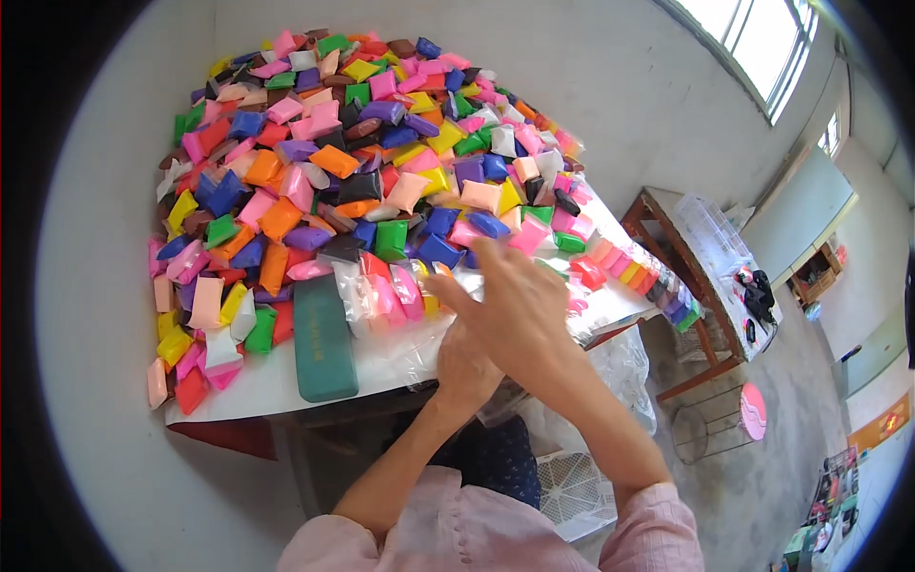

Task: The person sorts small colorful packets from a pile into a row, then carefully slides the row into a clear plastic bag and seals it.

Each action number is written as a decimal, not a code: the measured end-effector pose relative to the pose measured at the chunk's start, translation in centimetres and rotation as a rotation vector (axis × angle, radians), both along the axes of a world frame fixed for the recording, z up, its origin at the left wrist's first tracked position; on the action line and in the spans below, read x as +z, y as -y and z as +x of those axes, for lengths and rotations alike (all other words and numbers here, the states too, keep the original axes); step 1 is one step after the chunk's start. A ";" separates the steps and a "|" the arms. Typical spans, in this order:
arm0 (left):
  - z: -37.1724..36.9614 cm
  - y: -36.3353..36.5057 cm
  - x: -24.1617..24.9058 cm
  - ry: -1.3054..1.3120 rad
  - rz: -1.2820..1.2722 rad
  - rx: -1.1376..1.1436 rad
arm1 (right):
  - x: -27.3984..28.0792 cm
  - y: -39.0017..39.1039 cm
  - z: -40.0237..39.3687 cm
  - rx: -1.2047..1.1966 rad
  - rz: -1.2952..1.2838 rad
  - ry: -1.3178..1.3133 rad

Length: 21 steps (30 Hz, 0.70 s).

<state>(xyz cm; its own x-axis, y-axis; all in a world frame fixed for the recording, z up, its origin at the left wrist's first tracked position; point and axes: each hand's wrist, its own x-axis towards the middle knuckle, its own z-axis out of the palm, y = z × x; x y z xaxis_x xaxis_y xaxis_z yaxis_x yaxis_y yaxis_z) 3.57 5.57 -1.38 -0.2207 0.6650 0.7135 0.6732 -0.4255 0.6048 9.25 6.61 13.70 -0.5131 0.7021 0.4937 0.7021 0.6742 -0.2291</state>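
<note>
My right hand (522, 303) is raised over the near edge of the table, thumb apart and fingers stretched toward the pile, with nothing visible in it. Below and partly behind it is my left hand (467, 367), its fingers hidden by the right one. Clear plastic wrap (416, 355) lies just left of the left hand. Small pink packets in clear film (385, 300) sit beyond that wrap. A green oblong case (324, 343) rests at the table's front edge. Behind my hands spreads a big heap of soft, colourful packets (335, 160).
A row of multicoloured packets (640, 276) lies along the table's right side. Crumpled clear plastic (620, 372) hangs below the edge. To the right stand a wooden table (701, 250) and a wire-frame stool with a pink top (753, 412). A white perforated crate (575, 488) sits beneath.
</note>
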 end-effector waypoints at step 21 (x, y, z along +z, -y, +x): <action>-0.4 0.2 -1.3 0.001 -0.016 -0.020 | -5.9 -5.5 -7.1 0.033 -0.195 0.293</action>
